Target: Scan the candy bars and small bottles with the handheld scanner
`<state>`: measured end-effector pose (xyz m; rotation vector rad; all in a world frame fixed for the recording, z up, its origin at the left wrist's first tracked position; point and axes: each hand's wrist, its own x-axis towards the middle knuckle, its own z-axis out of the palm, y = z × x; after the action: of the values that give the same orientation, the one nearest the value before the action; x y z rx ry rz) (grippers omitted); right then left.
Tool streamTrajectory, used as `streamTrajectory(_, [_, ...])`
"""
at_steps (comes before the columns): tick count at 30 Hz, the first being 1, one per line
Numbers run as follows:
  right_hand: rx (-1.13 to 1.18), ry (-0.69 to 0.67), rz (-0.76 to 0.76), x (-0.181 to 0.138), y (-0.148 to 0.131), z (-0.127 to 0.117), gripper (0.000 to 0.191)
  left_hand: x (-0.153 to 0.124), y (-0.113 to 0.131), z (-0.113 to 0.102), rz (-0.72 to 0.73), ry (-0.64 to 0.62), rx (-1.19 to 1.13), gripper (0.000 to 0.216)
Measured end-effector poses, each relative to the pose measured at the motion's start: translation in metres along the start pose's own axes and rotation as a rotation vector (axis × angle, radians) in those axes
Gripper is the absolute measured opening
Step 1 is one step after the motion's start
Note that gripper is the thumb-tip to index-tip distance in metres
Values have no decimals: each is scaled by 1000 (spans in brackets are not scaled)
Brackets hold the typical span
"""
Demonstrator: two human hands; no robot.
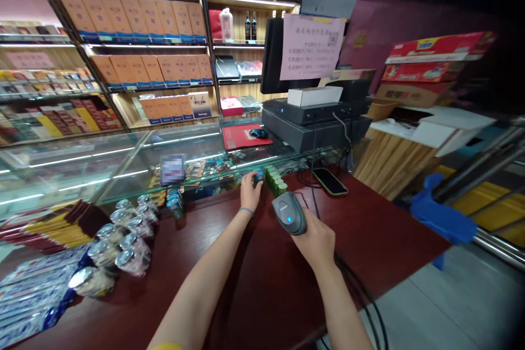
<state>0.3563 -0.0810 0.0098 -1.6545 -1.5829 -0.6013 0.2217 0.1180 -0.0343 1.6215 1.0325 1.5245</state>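
Note:
My right hand [320, 238] is wrapped round the handle of a grey barcode scanner [288, 212], which has a blue light glowing on top. My left hand [249, 194] reaches to the back of the dark red table, its fingers curled against a small blue container [258, 176]. That container is mostly hidden by the fingers. Just right of it runs a row of small green containers [274, 180], partly behind the scanner's head. Another short row of small blue-green containers [174, 205] stands farther left on the table.
Several clear jars with silver lids [130, 240] and blue-white packets [36, 295] lie left. A phone [330, 181] and cables lie at right. Behind are a glass counter [135, 145], a red mouse pad [241, 139] and a monitor [273, 57]. A blue stool [441, 210] stands right.

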Motion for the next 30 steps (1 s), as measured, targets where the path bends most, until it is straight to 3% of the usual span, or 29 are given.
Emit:
streamTrajectory(5, [-28, -9, 13, 0, -3, 0, 20, -2, 5, 4, -24, 28, -46, 20])
streamTrajectory(9, [-58, 38, 0, -2, -6, 2, 20, -14, 19, -11, -88, 78, -202, 24])
streamTrajectory(13, [-14, 55, -54, -3, -13, 4, 20, -36, 37, -54, -224, 82, -403, 35])
streamTrajectory(17, [71, 22, -156, -9, -24, 7, 24, -63, 51, -114, -415, 31, -602, 47])
streamTrajectory(23, [230, -84, -358, -22, -40, 14, 29, -94, 61, -196, -578, 89, -739, 50])
streamTrajectory(26, [307, -112, -480, -27, -52, 12, 32, -108, 66, -225, -577, 124, -756, 43])
streamTrajectory(30, [378, -176, -664, -34, -74, 6, 36, -123, 65, -245, -570, 127, -771, 39])
